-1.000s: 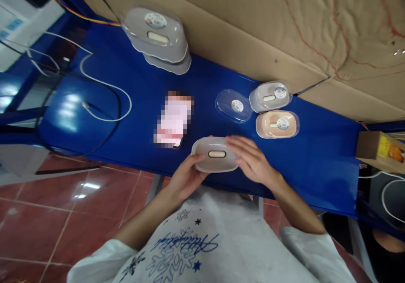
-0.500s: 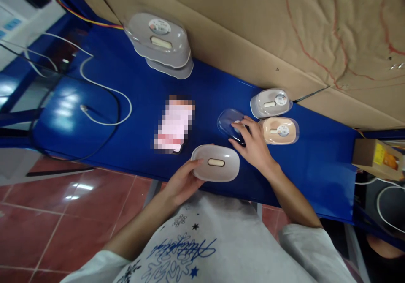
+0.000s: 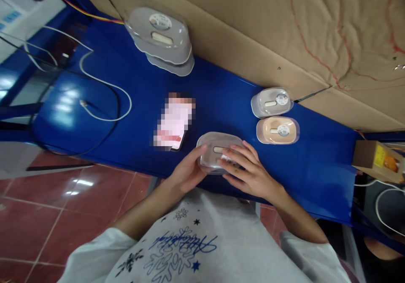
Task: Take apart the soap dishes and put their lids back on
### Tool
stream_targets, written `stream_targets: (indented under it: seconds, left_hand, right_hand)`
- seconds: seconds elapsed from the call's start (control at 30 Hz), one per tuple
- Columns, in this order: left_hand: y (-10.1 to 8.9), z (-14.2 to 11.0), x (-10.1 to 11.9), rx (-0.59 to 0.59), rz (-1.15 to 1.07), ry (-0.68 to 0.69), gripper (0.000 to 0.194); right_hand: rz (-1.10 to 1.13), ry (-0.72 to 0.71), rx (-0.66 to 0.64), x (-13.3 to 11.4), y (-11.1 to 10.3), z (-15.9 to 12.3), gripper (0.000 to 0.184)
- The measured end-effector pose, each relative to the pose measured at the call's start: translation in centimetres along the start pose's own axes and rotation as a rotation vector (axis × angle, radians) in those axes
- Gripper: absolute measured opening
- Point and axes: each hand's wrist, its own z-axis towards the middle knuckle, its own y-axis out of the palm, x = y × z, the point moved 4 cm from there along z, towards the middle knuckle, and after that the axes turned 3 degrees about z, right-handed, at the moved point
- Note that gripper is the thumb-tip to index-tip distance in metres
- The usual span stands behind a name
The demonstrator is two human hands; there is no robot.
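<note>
A grey oval soap dish (image 3: 210, 152) with a cream bar-shaped inset is held above the near edge of the table. My left hand (image 3: 189, 174) grips its left end, thumb over the rim and the other fingers partly hidden behind it. Over the dish lies a clear plastic lid (image 3: 207, 163) with a round label, partly covered by fingers. My right hand (image 3: 249, 171) is closed around the lid's right side, its fingers across the top. Whether the lid is fully seated cannot be made out.
On the blue table (image 3: 316, 169) stand a lidded grey dish (image 3: 264, 110) and a lidded peach dish (image 3: 291, 137) at the right. Larger grey containers (image 3: 172, 48) are stacked at the back. A phone (image 3: 175, 120) and a white cable (image 3: 128, 95) lie leftward. Cardboard (image 3: 228, 34) borders the back.
My right hand has brought the clear lid from the table, leftward and nearer, onto the grey soap dish. My left hand still holds the dish, now slightly higher in view.
</note>
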Motion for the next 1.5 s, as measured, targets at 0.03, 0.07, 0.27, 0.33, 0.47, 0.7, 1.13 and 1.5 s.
stream_targets:
  seconds: [0.03, 0.07, 0.27, 0.33, 0.47, 0.7, 1.13, 1.5]
  left_hand:
    - [0.3, 0.0, 0.1, -0.019, 0.022, 0.014, 0.055]
    - [0.5, -0.1, 0.2, -0.038, 0.044, 0.026, 0.061]
    - [1.4, -0.6, 0.1, -0.101, 0.119, 0.068, 0.080]
    - [1.7, -0.7, 0.1, -0.101, 0.146, 0.083, 0.085]
    - [2.5, -0.9, 0.4, -0.089, 0.220, 0.118, 0.083]
    - [2.5, -0.3, 0.6, -0.035, 0.432, 0.353, 0.075]
    - [0.9, 7.7, 6.4, 0.343, 0.763, 0.613, 0.059]
    - [0.5, 13.9, 7.9, 0.290, 1.124, 0.882, 0.089]
  right_hand:
    - [0.003, -0.001, 0.010, 0.0, 0.0, -0.1, 0.074]
    - [0.006, -0.002, 0.024, 0.1, -0.2, -0.1, 0.074]
    - [-0.012, 0.015, 0.102, 0.6, -0.7, -0.7, 0.076]
    - [-0.014, 0.014, 0.122, 0.7, -0.3, -1.1, 0.075]
    - [-0.003, 0.007, 0.216, 0.7, 0.4, -2.2, 0.074]
    - [-0.107, 0.057, 0.335, 1.4, 1.6, -3.4, 0.080]
    - [-0.380, 0.425, 0.126, 8.3, -4.5, -6.6, 0.080]
    - [-0.314, 0.321, 0.000, 6.8, -3.7, -7.0, 0.067]
